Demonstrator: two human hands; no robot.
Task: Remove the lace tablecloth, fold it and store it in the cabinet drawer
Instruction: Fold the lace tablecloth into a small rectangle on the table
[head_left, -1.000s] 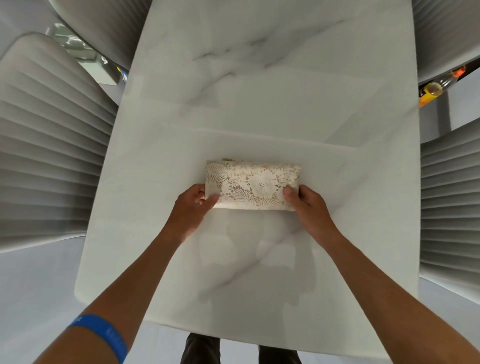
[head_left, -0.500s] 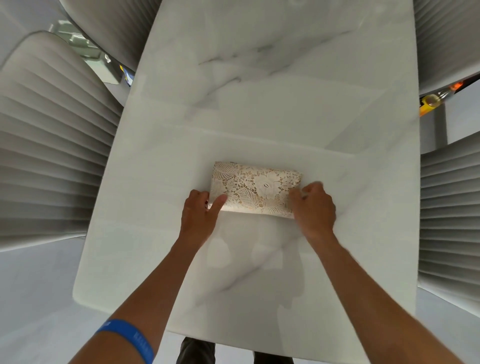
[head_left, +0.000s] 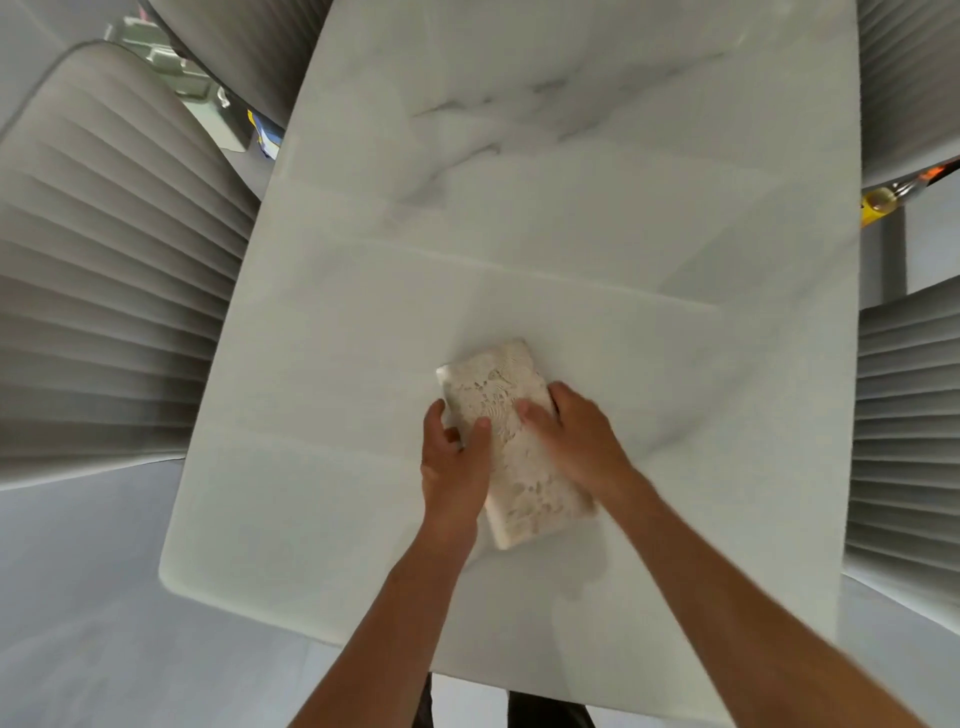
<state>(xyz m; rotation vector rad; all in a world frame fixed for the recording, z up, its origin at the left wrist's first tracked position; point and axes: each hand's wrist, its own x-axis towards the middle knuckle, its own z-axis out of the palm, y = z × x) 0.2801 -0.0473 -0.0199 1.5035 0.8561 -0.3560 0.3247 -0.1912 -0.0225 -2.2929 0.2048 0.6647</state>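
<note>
The fingers (head_left: 482, 431) of the left hand (head_left: 454, 467) are curled over the left edge of the folded lace tablecloth (head_left: 511, 447), the thumb on top and the other fingers at the side, so this hand has hold of it; the right hand (head_left: 576, 441) lies on the cloth with its fingers bent over the right edge, pressing and gripping it too. A moment ago the bundle lay crosswise on the marble table (head_left: 363, 364), with one hand at each short end; now it is turned, its long side running away from the person and a little tilted, and both hands have come close together near its middle. The picture is blurred here, so I cannot tell if the cloth is lifted or touches the table. Both forearms reach forward from below, almost meeting at the cloth; ribbed grey chairs (head_left: 104, 286) stand at both sides of the table.
</note>
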